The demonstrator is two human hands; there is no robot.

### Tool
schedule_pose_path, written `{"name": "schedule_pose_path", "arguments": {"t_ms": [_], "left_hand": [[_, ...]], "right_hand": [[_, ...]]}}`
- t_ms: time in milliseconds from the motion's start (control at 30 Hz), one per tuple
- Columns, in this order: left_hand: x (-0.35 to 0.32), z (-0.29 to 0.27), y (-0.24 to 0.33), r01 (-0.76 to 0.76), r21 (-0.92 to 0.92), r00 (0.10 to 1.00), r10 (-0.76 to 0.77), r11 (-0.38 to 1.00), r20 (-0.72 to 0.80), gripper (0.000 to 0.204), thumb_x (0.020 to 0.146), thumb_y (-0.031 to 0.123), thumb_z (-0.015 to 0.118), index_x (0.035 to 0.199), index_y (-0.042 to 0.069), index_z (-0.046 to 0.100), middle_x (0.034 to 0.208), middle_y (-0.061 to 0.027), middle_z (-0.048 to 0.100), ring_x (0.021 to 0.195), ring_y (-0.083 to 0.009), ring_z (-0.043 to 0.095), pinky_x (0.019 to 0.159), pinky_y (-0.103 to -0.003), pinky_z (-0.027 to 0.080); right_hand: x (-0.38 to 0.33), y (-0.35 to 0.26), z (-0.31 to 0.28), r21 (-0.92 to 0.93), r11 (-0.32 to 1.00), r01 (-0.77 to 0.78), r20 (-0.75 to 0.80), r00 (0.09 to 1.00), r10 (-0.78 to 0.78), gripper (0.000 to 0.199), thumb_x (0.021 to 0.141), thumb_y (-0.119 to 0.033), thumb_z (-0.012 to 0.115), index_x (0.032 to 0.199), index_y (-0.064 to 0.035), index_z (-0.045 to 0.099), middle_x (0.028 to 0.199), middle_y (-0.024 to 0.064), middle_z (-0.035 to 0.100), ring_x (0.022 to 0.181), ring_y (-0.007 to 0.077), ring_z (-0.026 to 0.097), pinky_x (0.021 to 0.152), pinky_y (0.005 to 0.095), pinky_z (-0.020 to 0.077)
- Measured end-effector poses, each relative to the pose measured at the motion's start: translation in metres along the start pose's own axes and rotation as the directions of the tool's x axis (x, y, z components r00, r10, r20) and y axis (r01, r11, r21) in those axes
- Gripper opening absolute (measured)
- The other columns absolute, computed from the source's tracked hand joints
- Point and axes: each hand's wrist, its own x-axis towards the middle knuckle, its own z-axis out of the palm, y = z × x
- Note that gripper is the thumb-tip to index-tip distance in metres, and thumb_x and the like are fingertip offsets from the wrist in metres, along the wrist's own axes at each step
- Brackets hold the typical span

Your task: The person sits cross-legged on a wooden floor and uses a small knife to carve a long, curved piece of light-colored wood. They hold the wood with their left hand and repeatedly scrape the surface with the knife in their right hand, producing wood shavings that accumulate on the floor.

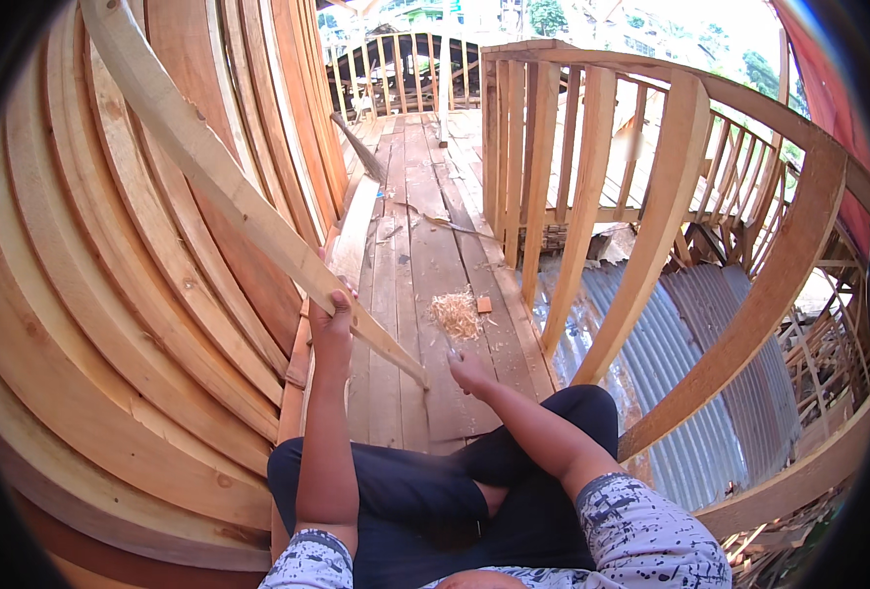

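My left hand (331, 312) is wrapped round a long wooden batten (224, 182). The batten slants from the upper left down to the floorboards, its lower end near the middle of the walkway. To the right of that end, my right hand (469, 373) is closed, low over the boards, around a small thin tool (452, 348). A narrow, pale tip shows past the fingers; the tool's exact kind is unclear. Just beyond it lies a heap of curled wood shavings (457, 312), with a small wooden block (484, 305) at its right edge.
Upright planks (111, 265) form a wall on my left. A slatted wooden railing (641, 226) runs along my right, above corrugated metal roofing (700, 383). Farther along the walkway are a broom (358, 147), a board (356, 221) against the wall and scattered wood scraps (450, 224).
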Motion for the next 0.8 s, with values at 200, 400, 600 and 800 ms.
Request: {"name": "schedule_pose_path", "arguments": {"t_ms": [200,400,600,800], "left_hand": [[-0.001,-0.007,0.004,0.117,-0.075,0.992,-0.113,0.990,0.056,0.056,0.103,0.026,0.053,0.151,0.008,0.032,0.104,0.0001,0.049,0.096,-0.0116,0.050,0.094,-0.030,0.042],[0.007,-0.025,-0.009,0.149,0.027,0.989,-0.149,0.988,-0.009,0.034,0.096,0.013,0.063,0.126,0.012,0.047,0.102,0.0014,0.044,0.093,-0.0091,0.048,0.089,-0.029,0.044],[0.024,-0.025,-0.020,-0.004,0.023,0.998,0.005,1.000,-0.056,0.024,0.087,0.002,0.072,0.098,0.007,0.052,0.087,0.0003,0.052,0.079,-0.0101,0.055,0.075,-0.027,0.050],[0.044,-0.030,-0.043,-0.002,0.050,0.958,0.016,0.999,-0.286,0.022,0.085,0.005,0.071,0.095,0.006,0.052,0.080,-0.0042,0.061,0.070,-0.0129,0.061,0.069,-0.030,0.052]], "right_hand": [[0.004,-0.002,0.005,0.049,0.995,-0.090,0.083,0.993,0.086,0.041,0.099,-0.045,0.047,0.087,-0.0070,0.054,0.062,0.0030,0.048,0.048,0.0139,0.047,0.040,0.0323,0.0381],[0.017,0.006,0.028,0.053,0.997,-0.048,0.006,0.999,0.048,0.039,0.099,-0.044,0.049,0.085,-0.0077,0.049,0.061,0.0021,0.047,0.045,0.0121,0.044,0.037,0.0309,0.0362],[0.021,-0.003,0.009,0.169,0.964,-0.204,0.298,0.943,0.147,0.041,0.101,-0.046,0.048,0.097,-0.0055,0.056,0.064,0.0042,0.052,0.043,0.0118,0.044,0.036,0.0291,0.0351],[0.036,-0.013,0.013,0.113,0.965,-0.236,0.395,0.902,0.174,0.041,0.103,-0.044,0.043,0.101,-0.0066,0.060,0.069,0.0022,0.052,0.048,0.0110,0.047,0.042,0.0282,0.0373]]}}
